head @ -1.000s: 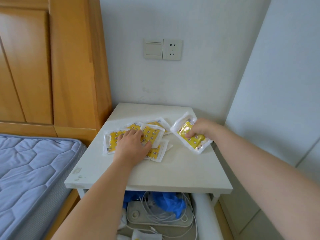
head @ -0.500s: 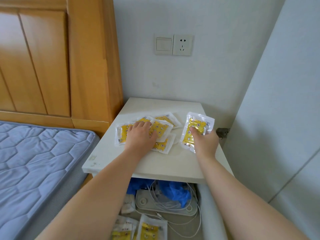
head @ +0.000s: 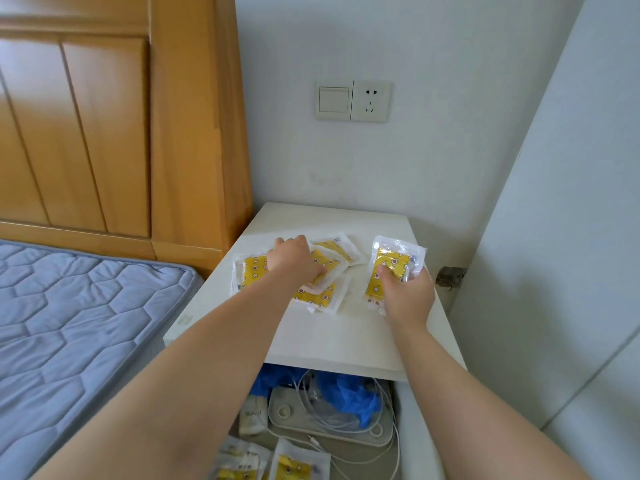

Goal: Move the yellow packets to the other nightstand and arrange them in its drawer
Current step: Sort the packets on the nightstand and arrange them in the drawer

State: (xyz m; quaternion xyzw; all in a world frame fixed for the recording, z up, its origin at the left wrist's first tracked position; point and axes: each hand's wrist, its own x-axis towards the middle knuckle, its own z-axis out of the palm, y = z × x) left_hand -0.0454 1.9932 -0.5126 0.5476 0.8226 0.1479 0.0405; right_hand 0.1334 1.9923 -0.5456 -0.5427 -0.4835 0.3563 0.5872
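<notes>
Several yellow packets in clear wrappers lie spread on the white nightstand top. My left hand lies over the middle of that pile, fingers curled onto the packets. My right hand grips a small stack of yellow packets, tilted up at the right side of the top. Below the top, the open drawer holds two more yellow packets at its front edge.
The drawer also contains a white device, white cables and blue plastic. A wooden headboard and a blue quilted mattress stand on the left. A wall switch and socket sit above. A white panel rises on the right.
My right hand has turned its packet stack upright and drawn it nearer to me. My left hand has slid further over the pile. The camera has moved back, showing more of the drawer.
</notes>
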